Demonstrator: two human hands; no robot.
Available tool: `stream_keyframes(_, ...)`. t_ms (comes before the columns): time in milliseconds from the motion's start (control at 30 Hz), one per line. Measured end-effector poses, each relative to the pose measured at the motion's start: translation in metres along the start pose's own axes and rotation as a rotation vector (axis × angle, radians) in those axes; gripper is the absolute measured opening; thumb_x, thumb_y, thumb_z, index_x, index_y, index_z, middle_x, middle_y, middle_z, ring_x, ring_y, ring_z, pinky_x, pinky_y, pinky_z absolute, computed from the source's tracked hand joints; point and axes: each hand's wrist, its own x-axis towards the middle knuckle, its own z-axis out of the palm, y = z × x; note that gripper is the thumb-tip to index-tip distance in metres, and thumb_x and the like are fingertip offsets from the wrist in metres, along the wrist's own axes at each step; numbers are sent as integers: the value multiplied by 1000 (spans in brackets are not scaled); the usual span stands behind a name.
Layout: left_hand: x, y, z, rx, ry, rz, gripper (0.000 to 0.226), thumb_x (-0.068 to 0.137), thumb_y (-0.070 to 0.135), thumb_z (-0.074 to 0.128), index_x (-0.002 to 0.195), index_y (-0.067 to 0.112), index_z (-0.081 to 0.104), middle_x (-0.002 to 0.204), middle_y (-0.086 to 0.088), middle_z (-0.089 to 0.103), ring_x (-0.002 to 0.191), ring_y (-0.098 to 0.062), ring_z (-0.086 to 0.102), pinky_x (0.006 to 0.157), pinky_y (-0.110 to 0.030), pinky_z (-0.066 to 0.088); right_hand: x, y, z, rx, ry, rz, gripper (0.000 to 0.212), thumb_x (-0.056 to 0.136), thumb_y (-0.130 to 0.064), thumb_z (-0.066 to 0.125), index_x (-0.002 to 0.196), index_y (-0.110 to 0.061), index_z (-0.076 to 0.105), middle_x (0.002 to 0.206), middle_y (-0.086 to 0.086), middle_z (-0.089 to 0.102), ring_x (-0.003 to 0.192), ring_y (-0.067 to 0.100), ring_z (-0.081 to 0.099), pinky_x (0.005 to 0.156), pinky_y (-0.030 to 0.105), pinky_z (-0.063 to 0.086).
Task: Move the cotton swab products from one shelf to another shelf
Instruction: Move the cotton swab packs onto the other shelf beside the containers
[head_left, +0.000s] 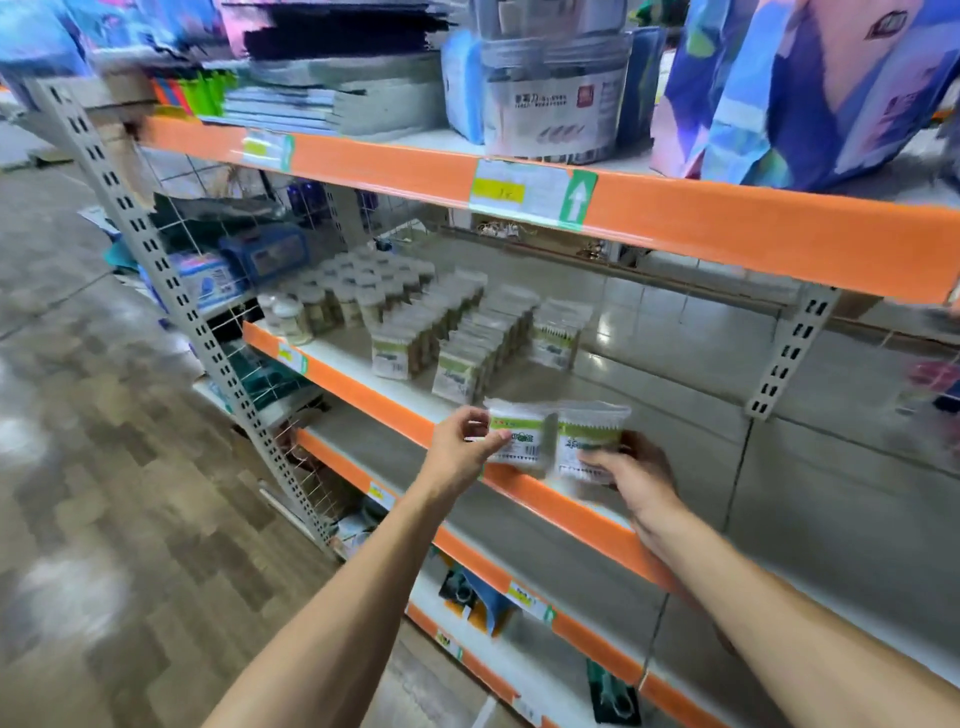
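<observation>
Cotton swab packs, left pack (521, 435) pinched by left hand (464, 451), right pack (589, 440) gripped by right hand (638, 480)

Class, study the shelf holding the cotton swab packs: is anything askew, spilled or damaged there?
Nothing stands out. The cotton swab packs stand in tidy rows beside the round jars. The left hand and right hand each hold one intact pack.

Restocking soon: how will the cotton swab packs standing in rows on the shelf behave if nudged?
The standing packs look narrow and upright, so probably tip domino-style. Their clear wrap seems glossy, likely slippery. Each hand holds one pack by the fingers, suggesting they're light.
</observation>
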Motion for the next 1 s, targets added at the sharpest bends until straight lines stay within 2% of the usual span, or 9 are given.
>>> stream_keyframes(100,31,5,5,40,-8,15,33,81,25,79,108,14,63,98,-1,68,93,-17,66,80,-33,53,10,-16,3,0,20,4,20,77,9,71,96,6,68,78,11,70,58,9,69,46,13,48)
stream_keyframes(167,45,10,8,0,-37,-3,31,82,24,79,106,19,60,92,2,68,88,-16,66,76,-35,52,15,-22,1,14,18,-17,17,81,9,66,98,6,64,79,9,68,48,-1,65,42,10,43)
stream_keyframes(267,66,13,14,-4,-69,8,26,81,26,80,98,24,61,94,-2,70,87,-16,67,76,-30,54,34,-20,-3,-11,26,-19,17,79,-3,71,96,-4,67,87,7,73,62,5,72,61,15,54)
stream_keyframes(333,75,11,22,31,-98,61,18,83,22,78,91,18,63,86,0,68,79,-10,64,70,-19,51,42,-17,-4,-53,62,-5,22,73,-11,76,94,-15,71,95,4,77,84,19,74,84,35,58)
stream_keyframes(367,82,10,26,46,-102,75,17,83,21,78,90,15,63,84,0,67,77,-9,63,70,-19,52,45,-17,-4,-66,92,-4,22,74,-10,76,94,-19,72,95,2,77,89,21,73,86,40,56)
stream_keyframes(500,111,9,44,196,-110,72,14,85,38,72,87,27,66,93,-1,73,89,-19,68,84,-40,55,50,-23,-2,-75,146,-14,23,79,-4,75,92,-22,71,90,-3,75,86,15,69,72,31,52)
stream_keyframes(633,134,10,54,260,-87,100,18,96,33,58,99,17,66,98,-3,71,93,-21,66,84,-36,54,58,-18,3,-62,212,8,25,77,-7,76,98,-20,71,92,-5,75,87,14,70,71,29,50)
stream_keyframes(767,152,10,63,215,-39,109,19,97,31,54,103,14,63,96,-5,69,89,-23,63,74,-27,43,61,-19,10,-43,239,3,27,77,-5,76,99,-20,71,91,-5,76,87,13,70,72,29,51)
stream_keyframes(1000,168,18,78,136,35,116,18,95,12,54,111,5,58,99,-10,64,89,-22,60,74,-27,44,65,-10,23,-49,252,1,28,76,-8,76,100,-21,71,91,-7,76,87,13,71,74,29,51)
